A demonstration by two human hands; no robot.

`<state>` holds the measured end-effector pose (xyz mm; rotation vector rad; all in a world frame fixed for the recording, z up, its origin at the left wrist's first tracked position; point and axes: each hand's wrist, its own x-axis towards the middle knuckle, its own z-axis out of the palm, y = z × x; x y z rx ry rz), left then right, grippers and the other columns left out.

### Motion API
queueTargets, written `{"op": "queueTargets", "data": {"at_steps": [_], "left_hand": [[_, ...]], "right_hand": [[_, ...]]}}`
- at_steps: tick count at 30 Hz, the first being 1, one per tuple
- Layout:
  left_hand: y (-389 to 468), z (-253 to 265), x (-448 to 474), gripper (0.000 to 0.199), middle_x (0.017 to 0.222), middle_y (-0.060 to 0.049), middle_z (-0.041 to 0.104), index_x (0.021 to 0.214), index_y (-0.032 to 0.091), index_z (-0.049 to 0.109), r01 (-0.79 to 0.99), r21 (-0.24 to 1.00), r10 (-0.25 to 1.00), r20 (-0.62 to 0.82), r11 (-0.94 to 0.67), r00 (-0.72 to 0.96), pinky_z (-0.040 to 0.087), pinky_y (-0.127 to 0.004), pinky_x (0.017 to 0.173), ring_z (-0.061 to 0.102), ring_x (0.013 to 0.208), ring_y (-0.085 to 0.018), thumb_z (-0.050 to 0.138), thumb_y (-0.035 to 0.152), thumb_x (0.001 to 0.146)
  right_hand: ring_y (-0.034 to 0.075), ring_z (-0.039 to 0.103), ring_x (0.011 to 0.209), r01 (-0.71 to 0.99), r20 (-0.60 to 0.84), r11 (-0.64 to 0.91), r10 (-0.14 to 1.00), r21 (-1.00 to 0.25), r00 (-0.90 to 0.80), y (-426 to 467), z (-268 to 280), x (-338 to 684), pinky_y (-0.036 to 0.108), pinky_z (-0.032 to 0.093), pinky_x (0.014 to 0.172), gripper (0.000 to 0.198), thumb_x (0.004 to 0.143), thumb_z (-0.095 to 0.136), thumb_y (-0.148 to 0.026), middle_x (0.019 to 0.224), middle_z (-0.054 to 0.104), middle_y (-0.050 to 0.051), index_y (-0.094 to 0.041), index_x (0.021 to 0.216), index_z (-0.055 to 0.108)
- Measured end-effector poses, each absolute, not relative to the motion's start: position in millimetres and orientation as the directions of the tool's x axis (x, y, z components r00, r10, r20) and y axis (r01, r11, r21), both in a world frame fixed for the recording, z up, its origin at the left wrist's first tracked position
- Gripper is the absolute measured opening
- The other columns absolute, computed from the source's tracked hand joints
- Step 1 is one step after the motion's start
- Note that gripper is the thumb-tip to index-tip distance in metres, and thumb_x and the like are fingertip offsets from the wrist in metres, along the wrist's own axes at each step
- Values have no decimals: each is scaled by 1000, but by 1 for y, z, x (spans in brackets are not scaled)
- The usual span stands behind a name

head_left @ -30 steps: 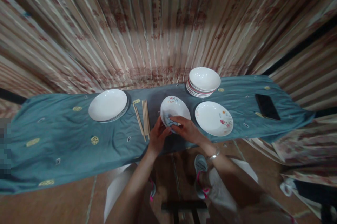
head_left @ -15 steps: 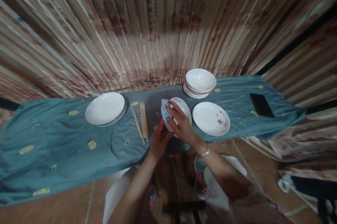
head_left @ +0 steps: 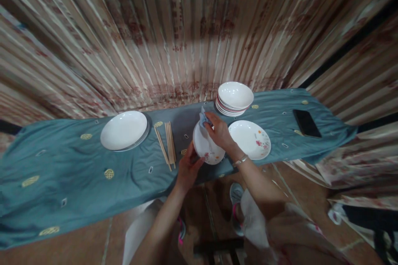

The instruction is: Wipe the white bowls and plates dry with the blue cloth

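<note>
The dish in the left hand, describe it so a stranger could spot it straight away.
Find the teal tablecloth, then look between the chopsticks and the flowered plate to their right. The dish there is white, with flowers near its closest edge. Unlike its neighbours, it's held in the left hand, while the right hand holds a pale blue cloth at its far rim.

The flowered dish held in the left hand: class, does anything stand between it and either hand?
For the right hand, yes: the blue cloth it pinches, at the far rim of the dish. Nothing visible separates the left hand from the dish.
</note>
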<state>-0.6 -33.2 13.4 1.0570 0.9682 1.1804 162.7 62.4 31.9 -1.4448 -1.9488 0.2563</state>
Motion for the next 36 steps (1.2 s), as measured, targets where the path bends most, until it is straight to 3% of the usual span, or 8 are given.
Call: {"op": "queueTargets", "data": {"at_steps": [6, 11, 20, 25, 32, 36], "left_hand": [[-34, 14, -2, 67, 132, -8, 66, 131, 22, 61, -250, 964, 991, -55, 85, 122, 47, -44, 106, 61, 122, -28, 81, 30, 68], [-33, 8, -6, 69, 119, -7, 71, 129, 25, 61, -339, 923, 982, -150, 182, 119, 58, -40, 87, 67, 109, -28, 84, 33, 64], [-32, 4, -16, 68, 117, -8, 71, 127, 24, 61, -434, 873, 975, -212, 223, 74, 62, -37, 79, 69, 101, -25, 86, 30, 64], [-26, 0, -21, 66, 118, -8, 71, 124, 25, 63, -459, 872, 983, -182, 167, 13, 62, -37, 77, 70, 100, -25, 87, 31, 63], [-19, 1, -26, 69, 116, -8, 72, 127, 25, 62, -457, 881, 984, -166, 120, -61, 62, -37, 79, 70, 102, -26, 87, 31, 63], [-18, 3, -25, 73, 114, -8, 73, 128, 24, 61, -449, 887, 984, -162, 110, -77, 62, -36, 78, 70, 101, -26, 87, 33, 61]], "right_hand": [[26, 62, 117, 861, 269, 209, 959, -464, -88, 68, 32, 178, 38, 47, 101, 41, 95, 44, -24, 127, 65, 20, -6, 130, 56], [27, 68, 105, 937, 40, 60, 998, -344, -50, 63, 39, 183, 33, 49, 89, 37, 98, 45, -28, 115, 71, 18, -8, 126, 58], [29, 70, 102, 981, -103, -4, 995, -192, -17, 55, 45, 179, 33, 49, 82, 36, 100, 41, -32, 109, 73, 17, -10, 123, 59], [29, 70, 99, 990, -132, 41, 989, -133, -59, 50, 37, 177, 35, 51, 81, 37, 101, 39, -33, 106, 73, 19, -9, 120, 60], [30, 69, 96, 945, -91, 327, 941, 4, -325, 31, 26, 171, 36, 50, 73, 36, 102, 34, -25, 109, 70, 21, -11, 110, 67], [29, 70, 92, 938, -123, 346, 931, -11, -345, 20, 34, 168, 35, 50, 70, 32, 101, 38, -24, 102, 71, 19, -13, 103, 68]]}}
